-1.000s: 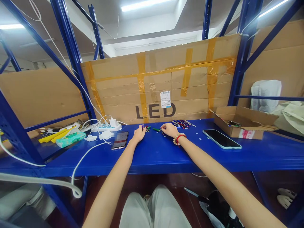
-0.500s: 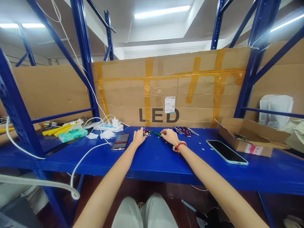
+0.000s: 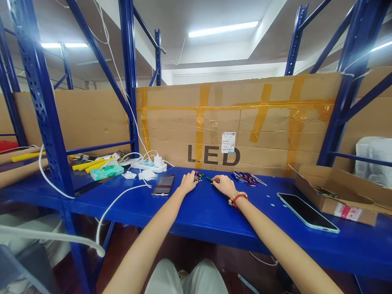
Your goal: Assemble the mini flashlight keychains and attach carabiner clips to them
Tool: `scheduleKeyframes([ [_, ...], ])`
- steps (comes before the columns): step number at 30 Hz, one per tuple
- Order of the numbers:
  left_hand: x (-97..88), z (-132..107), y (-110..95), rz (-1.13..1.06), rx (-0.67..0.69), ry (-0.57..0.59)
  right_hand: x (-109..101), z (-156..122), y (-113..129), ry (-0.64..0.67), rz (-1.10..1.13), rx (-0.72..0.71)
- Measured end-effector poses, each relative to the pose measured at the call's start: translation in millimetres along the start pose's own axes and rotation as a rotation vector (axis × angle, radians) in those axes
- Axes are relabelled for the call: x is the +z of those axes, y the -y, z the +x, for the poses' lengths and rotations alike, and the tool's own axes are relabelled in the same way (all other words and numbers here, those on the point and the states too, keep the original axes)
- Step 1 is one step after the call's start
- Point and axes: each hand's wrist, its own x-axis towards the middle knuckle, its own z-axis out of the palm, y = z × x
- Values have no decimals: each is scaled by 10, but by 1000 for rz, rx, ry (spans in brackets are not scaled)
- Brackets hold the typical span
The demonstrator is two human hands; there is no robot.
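Note:
My left hand (image 3: 189, 182) rests on the blue tabletop, fingers stretched forward and somewhat bent. Its fingertips touch a little heap of small red, green and silvery parts (image 3: 199, 176), too small to name one by one. To its right, my right hand (image 3: 225, 185) is closed in a pinch. A slim green pen (image 3: 209, 179) pokes out from its fingertips toward the heap; the rest of the pen is hidden by the hand. Just beyond the right hand lies a loose bunch of slim red, blue and silvery pens (image 3: 247, 179).
A dark-screened phone (image 3: 164, 185) lies left of my hands and a pale-cased phone (image 3: 308, 212) to the right. An open cardboard box (image 3: 352, 213) stands at far right. A power strip (image 3: 148, 165) with white cables sits back left. Another person's arm (image 3: 23, 173) reaches in at left.
The view has swung left, so everything sits farther right in the picture. My hands stay at nearly the same spots on the table, with the green pen still in the right one.

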Motion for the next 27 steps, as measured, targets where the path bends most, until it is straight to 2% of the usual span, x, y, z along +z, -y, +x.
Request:
scheduleKeyframes([
  [7,-8,-32,-9,-141,32,-10,12,-7,-1,4,-1,-5],
  [15,50,4,-120,-488,134,-66,5,-25,8,-10,36,-9],
  [19,51,24,-191,-700,81,-126,-8,-28,26,-25,67,-49],
  [27,27,-22,-265,-1053,-67,-68,-43,-59,129,-29,123,-215],
])
